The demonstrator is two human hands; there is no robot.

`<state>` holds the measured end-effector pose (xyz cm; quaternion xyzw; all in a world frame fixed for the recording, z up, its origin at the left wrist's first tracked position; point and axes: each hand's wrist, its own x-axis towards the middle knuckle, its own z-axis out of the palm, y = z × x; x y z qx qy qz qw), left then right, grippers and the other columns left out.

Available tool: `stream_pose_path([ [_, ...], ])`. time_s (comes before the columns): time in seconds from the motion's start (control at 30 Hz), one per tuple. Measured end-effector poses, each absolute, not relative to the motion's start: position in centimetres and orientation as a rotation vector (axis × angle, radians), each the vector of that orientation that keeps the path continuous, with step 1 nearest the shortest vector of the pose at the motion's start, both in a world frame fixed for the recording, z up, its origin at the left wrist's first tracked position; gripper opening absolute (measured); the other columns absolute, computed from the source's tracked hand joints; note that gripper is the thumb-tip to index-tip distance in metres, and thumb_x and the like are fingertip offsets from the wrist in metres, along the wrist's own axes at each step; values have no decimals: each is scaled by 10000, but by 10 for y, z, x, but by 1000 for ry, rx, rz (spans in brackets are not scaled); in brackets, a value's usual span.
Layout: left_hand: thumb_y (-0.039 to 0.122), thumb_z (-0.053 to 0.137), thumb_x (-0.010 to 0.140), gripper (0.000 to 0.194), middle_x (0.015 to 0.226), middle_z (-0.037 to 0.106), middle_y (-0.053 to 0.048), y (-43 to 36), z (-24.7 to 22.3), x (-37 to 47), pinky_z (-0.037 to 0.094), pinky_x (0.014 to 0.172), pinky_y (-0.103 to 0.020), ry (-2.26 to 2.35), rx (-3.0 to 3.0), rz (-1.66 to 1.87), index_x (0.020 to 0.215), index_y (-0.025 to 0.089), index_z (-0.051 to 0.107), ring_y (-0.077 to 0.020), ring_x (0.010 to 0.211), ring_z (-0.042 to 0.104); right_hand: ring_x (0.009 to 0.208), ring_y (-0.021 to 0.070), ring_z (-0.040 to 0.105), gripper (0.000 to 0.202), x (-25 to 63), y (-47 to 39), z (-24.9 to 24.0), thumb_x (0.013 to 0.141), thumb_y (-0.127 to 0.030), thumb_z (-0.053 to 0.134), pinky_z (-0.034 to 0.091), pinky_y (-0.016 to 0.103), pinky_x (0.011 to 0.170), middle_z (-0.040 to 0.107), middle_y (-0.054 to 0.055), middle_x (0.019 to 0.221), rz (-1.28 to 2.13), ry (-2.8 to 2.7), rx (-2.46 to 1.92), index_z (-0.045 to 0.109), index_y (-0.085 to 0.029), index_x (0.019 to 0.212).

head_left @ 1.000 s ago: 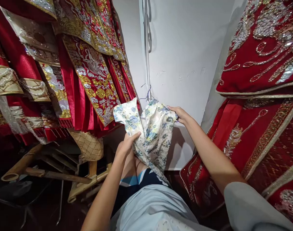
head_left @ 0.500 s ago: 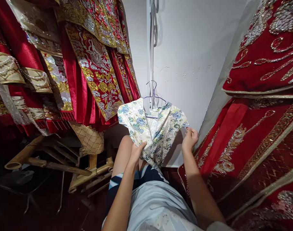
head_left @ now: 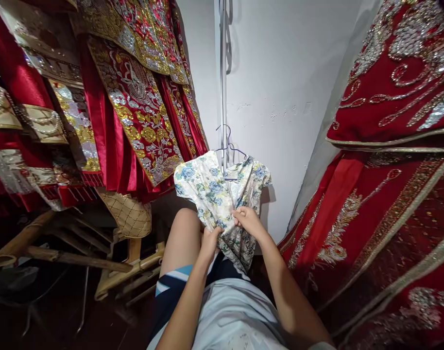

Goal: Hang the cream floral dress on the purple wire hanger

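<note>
A white short-sleeved blouse (head_left: 207,187) with blue and yellow flowers hangs on a thin purple hanger (head_left: 228,142), in front of a white pole. My left hand (head_left: 210,240) pinches the blouse's lower left side, thumb on top of the cloth. On the front edge near the middle, the fingers of my right hand (head_left: 247,220) are closed on the fabric. Below my hands the cloth bunches and drapes down toward my lap. The fingertips under the fabric are hidden.
Red embroidered garments (head_left: 145,112) hang at the left, and more beaded red garments (head_left: 382,194) fill the right side. A bamboo chair (head_left: 79,257) stands low at the left. A white metal pole (head_left: 222,73) runs up the pale wall (head_left: 280,63).
My right hand has left the right sleeve and moved left to grip the blouse's front. The left hand keeps its hold on the cloth. The whole view has shifted slightly.
</note>
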<state>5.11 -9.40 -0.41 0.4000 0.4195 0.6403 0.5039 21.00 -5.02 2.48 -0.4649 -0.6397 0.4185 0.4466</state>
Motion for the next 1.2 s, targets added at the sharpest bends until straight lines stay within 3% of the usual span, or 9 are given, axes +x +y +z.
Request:
stream_pose_path([
  [0.17, 204, 659, 606, 361, 1000, 724, -57, -98, -3, 55, 502, 857, -331, 1023, 966, 1548, 962, 151, 677, -245, 954, 645, 483, 137, 503, 344, 207, -49, 21, 838, -497, 648, 364, 261, 530, 604, -20, 554, 1045, -1539, -1221, 525, -216, 683],
  [0.33, 203, 649, 605, 374, 1012, 719, -78, -98, -2, 57, 488, 923, -369, 1013, 983, 1559, 975, 147, 668, -274, 1007, 634, 430, 120, 457, 373, 213, -56, 31, 813, -492, 639, 335, 254, 480, 522, -37, 472, 1151, -1503, -1177, 487, -226, 599],
  [0.47, 216, 621, 694, 432, 1167, 663, -122, -97, -2, 50, 462, 991, -419, 1163, 900, 1742, 1121, 167, 584, -299, 1116, 599, 398, 126, 443, 335, 222, -64, 43, 752, -507, 686, 284, 257, 418, 537, -21, 451, 1280, -1478, -1118, 568, -221, 622],
  [0.6, 249, 640, 787, 577, 1384, 479, -152, -105, 0, 49, 359, 1110, -420, 1451, 1089, 2123, 1319, 205, 421, -286, 1304, 459, 393, 118, 439, 355, 222, -67, 46, 707, -535, 736, 282, 253, 402, 569, -5, 455, 1326, -1432, -1080, 618, -208, 634],
  [0.67, 242, 630, 828, 496, 1368, 477, -141, -108, 3, 55, 325, 1129, -424, 1488, 1378, 2160, 1294, 221, 460, -281, 1322, 425, 378, 106, 422, 386, 220, -68, 46, 704, -564, 732, 275, 244, 394, 565, -6, 443, 1342, -1420, -1068, 626, -200, 631],
  [0.77, 201, 593, 864, 332, 1217, 558, -122, -105, 7, 70, 385, 1064, -420, 1309, 1780, 1941, 1192, 222, 544, -268, 1204, 502, 367, 92, 410, 402, 217, -72, 47, 707, -570, 733, 272, 231, 391, 560, -9, 430, 1373, -1440, -1047, 644, -187, 623],
  [0.9, 137, 580, 817, 322, 1117, 582, -106, -93, 10, 88, 478, 889, -361, 1194, 1785, 1813, 1131, 207, 569, -236, 1009, 576, 355, 77, 387, 393, 219, -80, 54, 720, -528, 757, 273, 220, 395, 560, -5, 409, 1428, -1508, -1029, 658, -172, 585],
  [1.1, 253, 646, 811, 78, 807, 631, -28, -91, 8, 91, 496, 725, -295, 1027, 1525, 1734, 866, 209, 613, -190, 756, 615, 326, 65, 358, 375, 222, -82, 59, 733, -497, 753, 244, 202, 362, 545, -10, 387, 1528, -1504, -1050, 653, -169, 580],
  [1.2, 280, 641, 826, 81, 769, 634, -21, -95, 4, 89, 493, 706, -287, 1008, 1505, 1718, 800, 211, 607, -189, 742, 617, 316, 60, 343, 339, 221, -80, 58, 723, -472, 760, 224, 197, 338, 552, -6, 400, 1561, -1456, -1058, 693, -152, 634],
])
